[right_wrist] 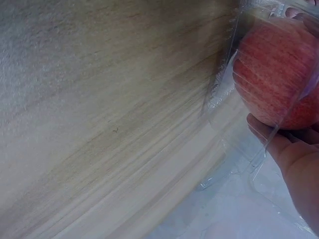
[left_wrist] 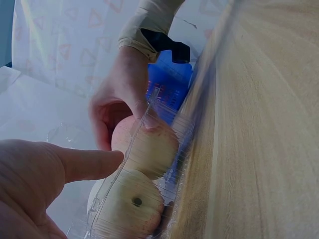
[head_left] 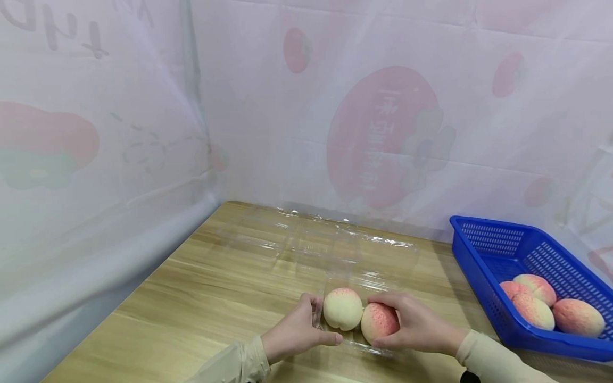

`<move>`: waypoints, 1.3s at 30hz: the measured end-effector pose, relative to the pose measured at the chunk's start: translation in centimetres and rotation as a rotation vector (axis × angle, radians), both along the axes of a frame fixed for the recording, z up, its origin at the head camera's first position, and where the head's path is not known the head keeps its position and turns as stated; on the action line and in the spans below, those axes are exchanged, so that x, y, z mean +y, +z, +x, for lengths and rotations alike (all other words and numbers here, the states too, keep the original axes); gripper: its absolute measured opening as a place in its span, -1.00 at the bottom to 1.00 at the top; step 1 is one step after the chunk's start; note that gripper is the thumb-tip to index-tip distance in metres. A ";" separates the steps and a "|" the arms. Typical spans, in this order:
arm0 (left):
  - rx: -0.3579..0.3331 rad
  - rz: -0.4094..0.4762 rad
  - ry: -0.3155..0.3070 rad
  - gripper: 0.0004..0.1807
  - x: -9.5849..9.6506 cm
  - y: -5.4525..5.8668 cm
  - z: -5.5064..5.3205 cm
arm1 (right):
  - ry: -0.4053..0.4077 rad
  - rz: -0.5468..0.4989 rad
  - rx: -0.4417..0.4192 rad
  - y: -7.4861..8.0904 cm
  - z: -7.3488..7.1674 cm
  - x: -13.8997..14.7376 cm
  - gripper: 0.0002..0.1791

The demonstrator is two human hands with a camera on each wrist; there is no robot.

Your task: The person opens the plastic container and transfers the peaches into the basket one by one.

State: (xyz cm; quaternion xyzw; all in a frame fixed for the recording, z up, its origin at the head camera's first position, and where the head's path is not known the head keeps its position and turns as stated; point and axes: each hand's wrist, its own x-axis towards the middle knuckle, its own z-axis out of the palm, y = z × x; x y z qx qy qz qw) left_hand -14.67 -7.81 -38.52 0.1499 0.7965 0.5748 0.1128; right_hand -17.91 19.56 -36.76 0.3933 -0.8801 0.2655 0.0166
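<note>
A clear plastic clamshell box (head_left: 354,346) with an open lid lies on the wooden table. Two peaches sit side by side in it: a pale one (head_left: 342,309) on the left and a redder one (head_left: 380,322) on the right. My left hand (head_left: 299,330) holds the box at its left end, thumb along the near rim, as the left wrist view shows. With fingers and thumb curled round the redder peach, my right hand (head_left: 414,324) grips it inside the box. Through the clear wall, the right wrist view shows the peach's red side (right_wrist: 274,74).
At the right stands a blue plastic basket (head_left: 479,276) with several peaches (head_left: 577,317) in it. More clear plastic boxes (head_left: 311,247) lie along the back of the table (head_left: 191,298). Printed white cloth (head_left: 249,106) hangs behind and at the left.
</note>
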 end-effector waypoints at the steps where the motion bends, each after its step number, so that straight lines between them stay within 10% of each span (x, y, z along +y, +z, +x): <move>1: 0.000 0.001 0.000 -0.26 0.0 0.0 0.0 | -0.003 -0.006 0.009 0.0 0.0 0.0 -0.29; 39: 0.010 -0.013 0.000 -0.27 0.0 -0.1 0.0 | -0.036 -0.222 0.111 0.8 0.7 0.4 -0.26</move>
